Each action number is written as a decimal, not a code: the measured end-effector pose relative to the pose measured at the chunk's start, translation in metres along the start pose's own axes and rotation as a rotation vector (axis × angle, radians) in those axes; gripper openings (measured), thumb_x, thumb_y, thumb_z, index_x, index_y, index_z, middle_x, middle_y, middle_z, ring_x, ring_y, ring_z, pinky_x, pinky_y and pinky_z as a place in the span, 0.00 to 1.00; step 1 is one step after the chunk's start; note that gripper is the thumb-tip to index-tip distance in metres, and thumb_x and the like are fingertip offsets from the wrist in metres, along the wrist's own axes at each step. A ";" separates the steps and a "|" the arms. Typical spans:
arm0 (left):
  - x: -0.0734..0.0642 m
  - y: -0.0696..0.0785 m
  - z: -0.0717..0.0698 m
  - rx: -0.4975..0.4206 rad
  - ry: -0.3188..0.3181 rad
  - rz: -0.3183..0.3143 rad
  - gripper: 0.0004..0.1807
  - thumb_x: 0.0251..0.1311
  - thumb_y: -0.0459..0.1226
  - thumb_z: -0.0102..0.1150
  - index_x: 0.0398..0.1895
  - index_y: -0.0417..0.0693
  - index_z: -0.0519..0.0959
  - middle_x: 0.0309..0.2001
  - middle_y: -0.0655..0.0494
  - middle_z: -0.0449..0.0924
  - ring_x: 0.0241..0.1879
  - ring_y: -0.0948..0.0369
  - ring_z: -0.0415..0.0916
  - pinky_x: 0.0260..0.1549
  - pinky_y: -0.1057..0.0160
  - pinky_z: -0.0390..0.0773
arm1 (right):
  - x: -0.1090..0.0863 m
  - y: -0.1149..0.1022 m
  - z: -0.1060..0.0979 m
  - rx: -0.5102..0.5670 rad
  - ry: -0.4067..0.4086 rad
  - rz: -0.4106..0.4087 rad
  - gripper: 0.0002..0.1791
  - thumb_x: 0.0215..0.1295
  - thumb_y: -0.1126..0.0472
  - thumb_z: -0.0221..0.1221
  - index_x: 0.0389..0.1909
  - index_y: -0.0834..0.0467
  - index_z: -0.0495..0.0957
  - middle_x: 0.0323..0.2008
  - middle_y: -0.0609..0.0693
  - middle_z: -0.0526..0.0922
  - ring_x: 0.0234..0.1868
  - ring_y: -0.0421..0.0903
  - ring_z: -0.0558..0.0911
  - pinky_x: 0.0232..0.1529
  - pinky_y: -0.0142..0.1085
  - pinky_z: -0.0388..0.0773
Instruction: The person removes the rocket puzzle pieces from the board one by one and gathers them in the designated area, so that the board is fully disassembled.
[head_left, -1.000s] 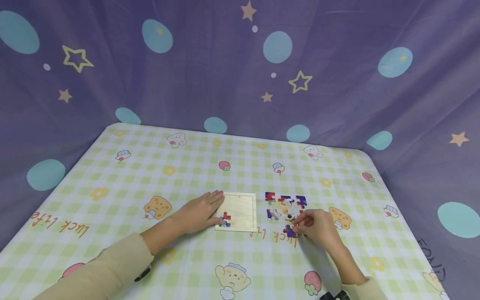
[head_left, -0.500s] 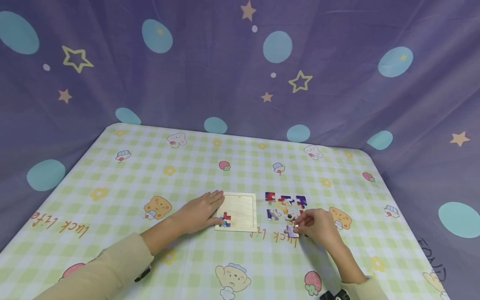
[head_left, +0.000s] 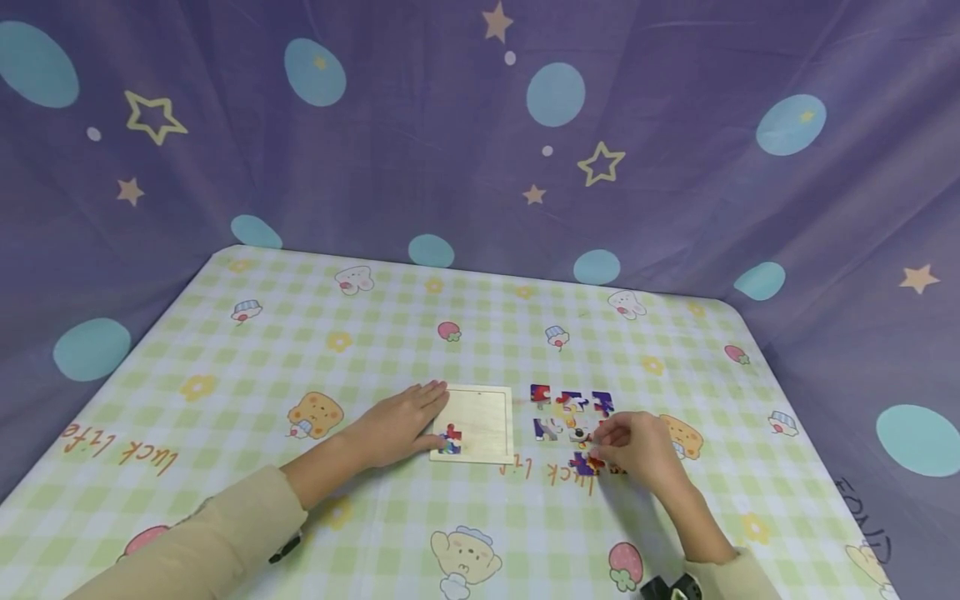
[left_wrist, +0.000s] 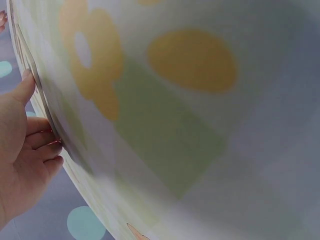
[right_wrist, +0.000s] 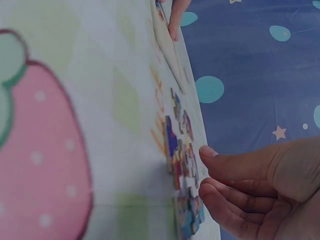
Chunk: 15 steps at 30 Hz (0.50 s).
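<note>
My left hand (head_left: 397, 423) rests along the left side of a square wooden puzzle tray (head_left: 512, 425), with fingertips and thumb at its edge (left_wrist: 40, 92). One colourful jigsaw piece (head_left: 451, 439) sits in the tray's near left corner. To the right of the tray, my right hand (head_left: 641, 450) is poised just above a group of loose pieces. Its thumb and fingertips are slightly apart with nothing between them in the right wrist view. Closest to them lies a purple and orange piece (head_left: 585, 464), and the hand partly hides others.
Several loose puzzle pieces (head_left: 573, 402) lie in rough rows right of the tray. All stand on a table with a green checked cloth (head_left: 390, 350). Behind it hangs a purple curtain (head_left: 450, 183) with stars and dots.
The purple piece near my right fingertips looked tilted and pale half a second ago; now it lies flat. My right hand has lifted slightly away, while my left hand stays put.
</note>
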<state>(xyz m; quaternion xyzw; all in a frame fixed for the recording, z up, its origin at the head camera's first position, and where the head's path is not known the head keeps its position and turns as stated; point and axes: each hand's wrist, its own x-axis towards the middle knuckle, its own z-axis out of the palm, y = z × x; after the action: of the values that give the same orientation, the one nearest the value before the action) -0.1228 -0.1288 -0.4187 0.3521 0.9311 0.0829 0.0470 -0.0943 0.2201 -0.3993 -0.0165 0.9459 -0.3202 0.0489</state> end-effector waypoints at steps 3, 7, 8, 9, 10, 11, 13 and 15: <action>0.000 -0.001 0.000 0.004 0.008 0.005 0.39 0.64 0.54 0.53 0.66 0.31 0.65 0.69 0.35 0.64 0.70 0.44 0.61 0.71 0.47 0.63 | 0.003 -0.005 -0.001 -0.005 0.009 -0.023 0.07 0.49 0.65 0.71 0.29 0.61 0.84 0.24 0.49 0.85 0.23 0.36 0.79 0.23 0.25 0.75; -0.001 -0.001 0.000 0.008 0.008 0.007 0.39 0.64 0.54 0.53 0.66 0.31 0.65 0.69 0.35 0.64 0.70 0.43 0.62 0.70 0.47 0.63 | 0.009 -0.016 0.004 0.007 -0.003 -0.054 0.07 0.50 0.65 0.71 0.31 0.60 0.84 0.25 0.49 0.86 0.25 0.37 0.81 0.25 0.25 0.77; -0.001 -0.001 0.000 0.008 0.008 0.007 0.39 0.64 0.54 0.53 0.66 0.31 0.65 0.69 0.35 0.64 0.70 0.43 0.62 0.70 0.47 0.63 | 0.010 -0.020 0.006 0.016 -0.009 -0.066 0.07 0.50 0.65 0.71 0.31 0.60 0.84 0.26 0.49 0.86 0.26 0.37 0.81 0.26 0.25 0.77; -0.001 -0.001 0.000 0.008 0.007 0.008 0.39 0.64 0.54 0.53 0.66 0.31 0.65 0.69 0.35 0.64 0.70 0.43 0.62 0.70 0.47 0.63 | 0.012 -0.024 0.009 0.024 -0.016 -0.080 0.07 0.50 0.65 0.71 0.31 0.60 0.84 0.26 0.49 0.86 0.26 0.37 0.81 0.27 0.25 0.78; -0.001 -0.001 0.000 0.009 0.006 0.008 0.39 0.64 0.54 0.53 0.66 0.31 0.65 0.69 0.35 0.64 0.70 0.43 0.62 0.70 0.47 0.64 | 0.014 -0.028 0.012 0.034 -0.026 -0.095 0.07 0.50 0.65 0.71 0.31 0.60 0.84 0.26 0.48 0.85 0.26 0.37 0.81 0.27 0.25 0.78; -0.001 -0.001 0.000 0.009 0.006 0.009 0.39 0.64 0.54 0.53 0.66 0.31 0.65 0.69 0.35 0.64 0.70 0.43 0.62 0.70 0.47 0.63 | 0.016 -0.032 0.016 0.043 -0.033 -0.112 0.07 0.50 0.65 0.71 0.31 0.60 0.84 0.26 0.48 0.85 0.27 0.37 0.81 0.28 0.25 0.78; 0.000 -0.001 -0.001 0.011 0.005 0.010 0.39 0.65 0.54 0.53 0.66 0.31 0.65 0.69 0.35 0.64 0.70 0.43 0.62 0.70 0.47 0.63 | 0.020 -0.042 0.024 0.056 -0.049 -0.146 0.08 0.49 0.65 0.72 0.30 0.60 0.84 0.26 0.48 0.85 0.26 0.36 0.80 0.29 0.24 0.78; 0.000 0.000 -0.002 0.011 0.004 0.013 0.39 0.65 0.54 0.53 0.66 0.31 0.65 0.69 0.35 0.64 0.70 0.43 0.62 0.70 0.47 0.63 | 0.024 -0.050 0.033 0.059 -0.072 -0.184 0.08 0.48 0.65 0.72 0.29 0.60 0.84 0.25 0.48 0.85 0.26 0.36 0.80 0.29 0.24 0.78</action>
<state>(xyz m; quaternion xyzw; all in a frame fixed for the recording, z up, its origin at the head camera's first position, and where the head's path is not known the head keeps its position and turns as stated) -0.1230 -0.1292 -0.4172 0.3583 0.9293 0.0788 0.0426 -0.1146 0.1585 -0.3970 -0.1134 0.9282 -0.3504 0.0535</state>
